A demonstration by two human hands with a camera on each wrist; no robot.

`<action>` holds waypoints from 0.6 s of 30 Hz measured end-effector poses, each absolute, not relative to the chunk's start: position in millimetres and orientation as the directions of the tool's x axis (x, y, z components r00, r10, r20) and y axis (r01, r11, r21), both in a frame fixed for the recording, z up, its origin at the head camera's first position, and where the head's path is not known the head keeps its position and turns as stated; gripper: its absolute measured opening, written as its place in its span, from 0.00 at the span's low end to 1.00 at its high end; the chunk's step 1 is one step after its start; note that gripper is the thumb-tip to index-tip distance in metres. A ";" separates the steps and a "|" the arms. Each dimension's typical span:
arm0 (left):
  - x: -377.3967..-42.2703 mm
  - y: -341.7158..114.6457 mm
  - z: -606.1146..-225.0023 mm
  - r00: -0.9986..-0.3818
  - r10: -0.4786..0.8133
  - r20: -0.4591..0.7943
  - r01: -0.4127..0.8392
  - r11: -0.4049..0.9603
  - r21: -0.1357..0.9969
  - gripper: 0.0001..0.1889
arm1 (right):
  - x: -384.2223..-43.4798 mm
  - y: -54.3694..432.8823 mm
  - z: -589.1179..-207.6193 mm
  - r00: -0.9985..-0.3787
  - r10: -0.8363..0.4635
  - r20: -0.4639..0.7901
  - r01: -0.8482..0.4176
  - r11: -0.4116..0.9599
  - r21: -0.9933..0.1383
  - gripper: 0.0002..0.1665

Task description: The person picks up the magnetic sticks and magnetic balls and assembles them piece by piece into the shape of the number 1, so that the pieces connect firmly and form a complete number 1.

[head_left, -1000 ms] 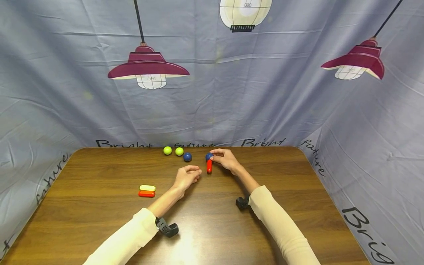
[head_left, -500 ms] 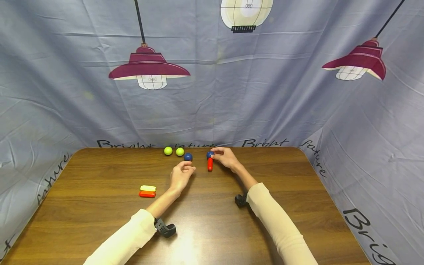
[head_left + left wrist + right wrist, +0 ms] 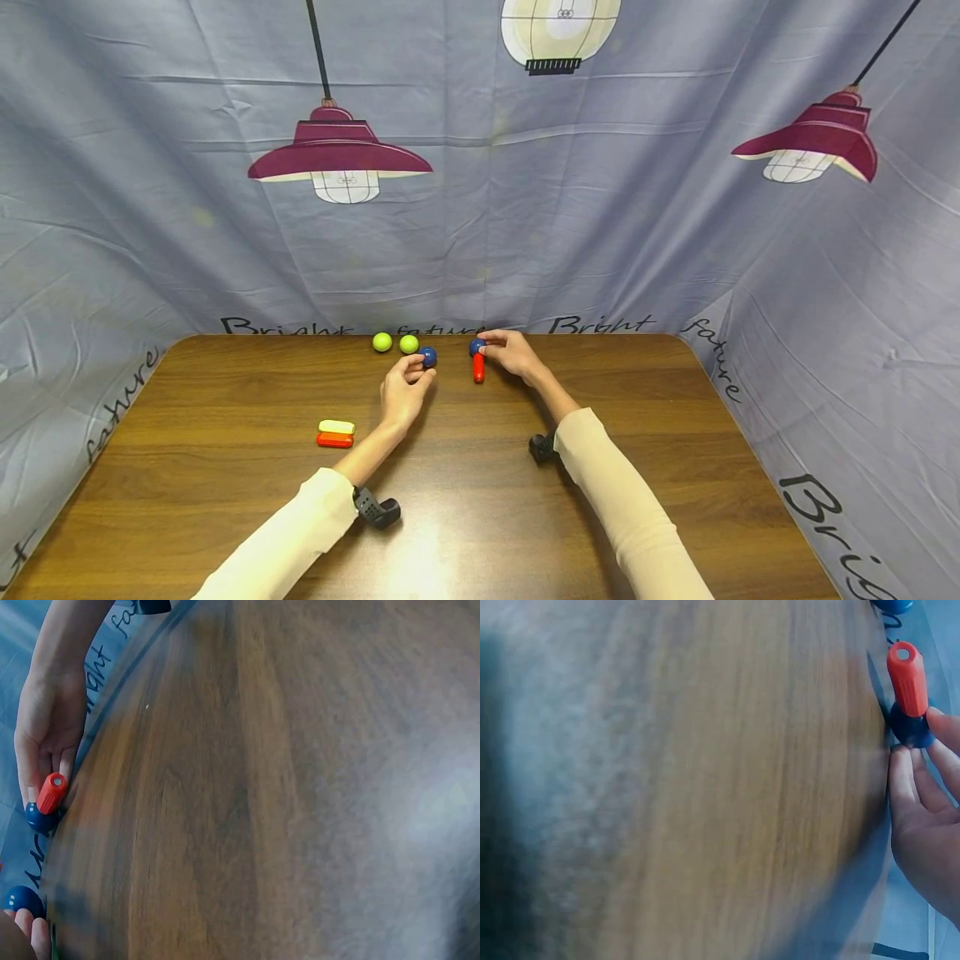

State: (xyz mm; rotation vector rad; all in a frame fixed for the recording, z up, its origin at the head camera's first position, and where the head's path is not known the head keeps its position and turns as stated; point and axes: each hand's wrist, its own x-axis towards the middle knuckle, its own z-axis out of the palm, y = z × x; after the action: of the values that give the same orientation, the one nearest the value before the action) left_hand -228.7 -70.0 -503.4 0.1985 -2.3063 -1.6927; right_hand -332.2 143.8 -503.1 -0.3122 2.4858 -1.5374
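My right hand (image 3: 513,354) pinches the blue ball end of a maraca (image 3: 911,727) between thumb and fingers. Its red handle (image 3: 478,368) points toward me, with a hole in its end showing in the right wrist view. My left hand (image 3: 403,395) reaches to a second blue ball (image 3: 428,357), fingertips right at its left side and the thumb just below it. In the left wrist view this ball (image 3: 25,901) shows above the left fingertips (image 3: 40,937), and the left thumb is mostly hidden.
Two lime-green balls (image 3: 382,342) sit along the back edge of the wooden table (image 3: 225,392). A yellow handle (image 3: 337,427) and a red handle (image 3: 334,440) lie side by side left of my left arm. A printed curtain hangs behind and around the table.
My left hand has moved left and away from me, from near the red handle to the second blue ball. The right hand has shifted slightly farther back with the maraca.
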 end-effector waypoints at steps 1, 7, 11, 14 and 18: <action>-229.6 -70.3 -503.9 -0.951 -0.273 0.145 0.055 0.312 0.948 0.18 | -332.8 143.9 -503.0 -0.958 -0.280 -0.063 -0.070 0.441 -0.895 0.20; -234.1 -72.5 -505.3 -0.943 -0.290 0.161 0.063 0.320 0.945 0.19 | -334.9 144.0 -500.2 -0.955 -0.282 -0.093 -0.049 0.460 -0.887 0.20; -236.6 -71.9 -506.4 -0.943 -0.286 0.172 0.073 0.326 0.943 0.20 | -335.5 144.3 -499.2 -0.954 -0.284 -0.099 -0.047 0.466 -0.883 0.20; -239.2 -70.9 -507.8 -0.938 -0.295 0.180 0.074 0.336 0.939 0.20 | -335.7 144.6 -498.7 -0.953 -0.283 -0.108 -0.041 0.474 -0.880 0.20; -242.7 -69.6 -509.6 -0.931 -0.316 0.185 0.063 0.357 0.932 0.20 | -336.7 144.7 -499.0 -0.951 -0.285 -0.121 -0.030 0.476 -0.879 0.20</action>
State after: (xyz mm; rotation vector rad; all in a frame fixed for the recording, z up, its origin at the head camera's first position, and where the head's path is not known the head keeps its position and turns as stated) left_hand -242.7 -69.6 -509.6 0.2230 -2.2919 -1.5961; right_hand -336.7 144.7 -499.0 -0.2703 2.4737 -1.4658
